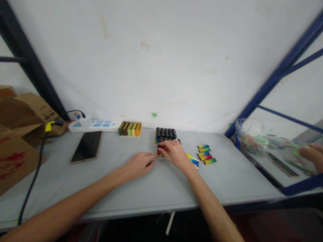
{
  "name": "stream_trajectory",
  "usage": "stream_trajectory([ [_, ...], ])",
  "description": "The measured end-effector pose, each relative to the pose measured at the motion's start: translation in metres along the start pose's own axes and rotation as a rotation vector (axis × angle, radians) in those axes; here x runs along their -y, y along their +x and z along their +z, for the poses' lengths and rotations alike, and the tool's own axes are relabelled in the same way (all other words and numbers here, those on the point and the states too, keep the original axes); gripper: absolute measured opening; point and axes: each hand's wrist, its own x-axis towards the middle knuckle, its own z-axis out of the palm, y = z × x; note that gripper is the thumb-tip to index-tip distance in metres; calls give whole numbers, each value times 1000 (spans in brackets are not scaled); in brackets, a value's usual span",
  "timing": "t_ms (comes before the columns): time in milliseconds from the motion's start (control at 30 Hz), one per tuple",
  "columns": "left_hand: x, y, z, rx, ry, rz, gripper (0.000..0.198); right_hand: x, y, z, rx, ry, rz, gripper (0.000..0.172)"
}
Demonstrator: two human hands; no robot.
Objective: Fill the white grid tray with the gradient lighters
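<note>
A block of small black-topped pieces that look like lighters (166, 131) stands upright in rows near the wall. My right hand (174, 152) reaches over its front part, fingers bent down and pinched among reddish pieces (159, 148); the fingers hide what they grip. At the front left corner of the block, my left hand (141, 164) rests low with its fingers pressed together. Whatever lies between those fingertips is too small to name. Beside the right wrist lie shiny yellow and blue sleeves (193, 161), partly covered. Several colourful metallic sleeves (205, 155) are spread farther right.
A second block of green, brown and yellow pieces (130, 129) stands by the wall. Leftward are a phone (87, 146), a power strip (104, 125), a black cable (37, 171) and cardboard boxes (22, 134). Behind the blue frame (275, 84), another person's hand (313, 155) shows near plastic bags (254, 136).
</note>
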Motion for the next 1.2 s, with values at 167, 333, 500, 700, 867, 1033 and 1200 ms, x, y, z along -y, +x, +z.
stream_trajectory([
  [167, 0, 0, -3, 10, -5, -5, 26, -1, -1, -10, -78, -51, -6, 22],
  [333, 5, 0, -1, -2, -49, 11, 29, -39, -11, -37, -182, -73, 167, 22],
  [500, 6, 0, 0, -6, -73, 7, 29, -92, -41, -72, -57, -133, 419, 20],
  [700, 7, 0, 2, -5, -67, -6, 29, -100, -61, -90, 334, 123, 570, 21],
  [867, 7, 0, 3, -2, -63, -14, 30, -99, -64, -85, 448, 230, 667, 17],
  [1033, 6, 0, 1, 4, -71, -18, 30, -100, -62, -74, 417, 76, 631, 9],
  [1200, 4, 1, -1, 1, -87, -26, 30, -89, -57, -73, 265, 53, 579, 13],
])
